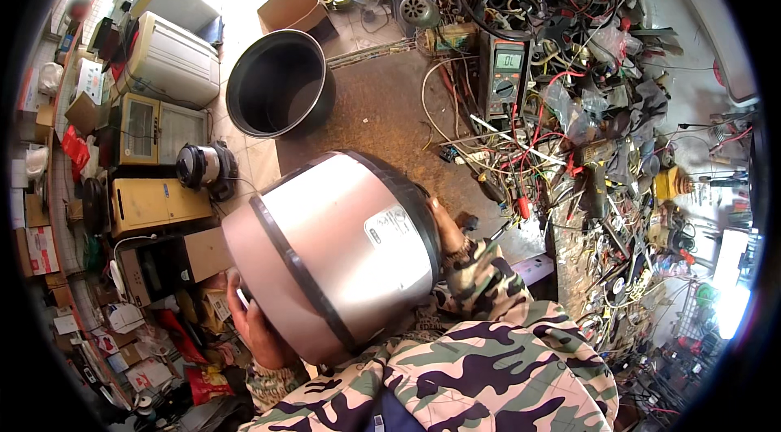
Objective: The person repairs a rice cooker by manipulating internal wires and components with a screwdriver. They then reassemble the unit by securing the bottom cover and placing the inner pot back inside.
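Observation:
A large rice cooker body (350,229), pinkish silver with black bands and a white label, lies tilted on its side in front of me. Against its lower-left end my left hand (260,333) presses with curved fingers. My right hand (445,227) grips the dark rim at the other end, its fingers partly hidden. Both camouflage sleeves come in from below. Beyond the cooker, at the edge of the brown worktop (378,98), stands a wide black inner pot (281,86), its mouth facing up. The inside of the cooker body is out of sight.
A multimeter (506,78) with red and black leads stands right of the worktop, before a heap of cables and tools (586,41). A cardboard box (293,9) sits behind the pot. At left are a small cooker (199,165), a yellow appliance (159,202) and crowded shelves.

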A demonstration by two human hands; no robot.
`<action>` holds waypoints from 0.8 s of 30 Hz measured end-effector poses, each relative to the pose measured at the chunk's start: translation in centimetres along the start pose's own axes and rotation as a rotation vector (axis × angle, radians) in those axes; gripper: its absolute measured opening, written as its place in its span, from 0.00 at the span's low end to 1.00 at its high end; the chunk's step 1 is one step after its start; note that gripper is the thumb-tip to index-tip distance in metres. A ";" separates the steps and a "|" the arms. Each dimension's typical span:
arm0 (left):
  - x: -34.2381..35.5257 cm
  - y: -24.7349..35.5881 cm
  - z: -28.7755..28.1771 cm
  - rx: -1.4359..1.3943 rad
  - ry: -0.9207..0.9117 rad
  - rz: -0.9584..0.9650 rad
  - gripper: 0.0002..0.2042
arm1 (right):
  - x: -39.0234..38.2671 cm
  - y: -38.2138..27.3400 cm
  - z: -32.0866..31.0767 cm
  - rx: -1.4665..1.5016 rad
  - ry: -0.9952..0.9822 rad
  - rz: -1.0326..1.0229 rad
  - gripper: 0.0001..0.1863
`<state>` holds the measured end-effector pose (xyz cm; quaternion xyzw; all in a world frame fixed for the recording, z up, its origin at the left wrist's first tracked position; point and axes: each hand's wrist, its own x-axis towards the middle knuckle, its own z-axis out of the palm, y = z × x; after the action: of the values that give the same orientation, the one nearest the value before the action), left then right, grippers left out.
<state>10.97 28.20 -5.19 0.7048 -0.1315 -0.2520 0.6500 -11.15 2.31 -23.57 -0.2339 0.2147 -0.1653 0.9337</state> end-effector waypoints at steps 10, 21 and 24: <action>-0.3 3.1 4.8 0.423 -0.061 0.158 0.40 | 8.6 5.2 -5.7 0.338 -0.103 -0.008 0.41; 4.3 1.7 8.7 0.808 -0.035 0.600 0.35 | 11.4 -3.0 -6.4 -0.527 0.535 -0.128 0.29; 5.6 3.1 12.1 0.906 -0.074 0.666 0.32 | 11.5 -3.6 -8.4 -0.293 0.523 -0.215 0.26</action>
<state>9.74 14.70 -3.53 0.8245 -0.4649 0.0239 0.3218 -6.08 -8.45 -32.16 -0.3370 0.4430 -0.2849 0.7804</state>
